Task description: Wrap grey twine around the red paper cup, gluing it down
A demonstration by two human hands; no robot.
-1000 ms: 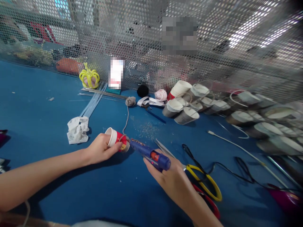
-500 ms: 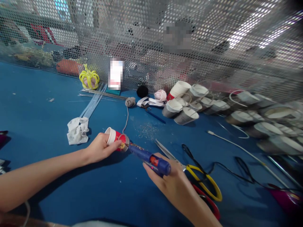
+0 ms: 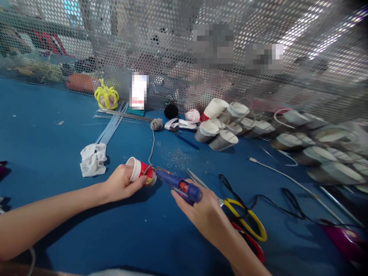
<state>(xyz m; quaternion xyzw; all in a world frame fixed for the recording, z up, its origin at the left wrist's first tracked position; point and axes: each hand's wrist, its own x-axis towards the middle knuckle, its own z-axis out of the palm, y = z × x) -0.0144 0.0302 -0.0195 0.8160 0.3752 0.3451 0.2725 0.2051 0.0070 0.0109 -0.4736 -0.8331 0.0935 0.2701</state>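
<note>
Gluing, we judge: left hand (image 3: pixel 122 183) grips red-white paper cup (image 3: pixel 138 171), right hand (image 3: pixel 202 212) blue plastic glue gun (image 3: pixel 174 182) at its three o'clock; next, press grey yarn (image 3: pixel 156 124).

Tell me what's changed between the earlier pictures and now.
The tip of the glue gun dipped toward the person near the base of the cup, then moved back away. Nothing was let go: the left hand keeps the cup, the right hand the glue gun. The yarn ball and scissors stayed put.

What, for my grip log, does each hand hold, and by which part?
Left hand: the paper cup, by its side wall. Right hand: the blue glue gun, by its handle, mostly hidden.
</note>
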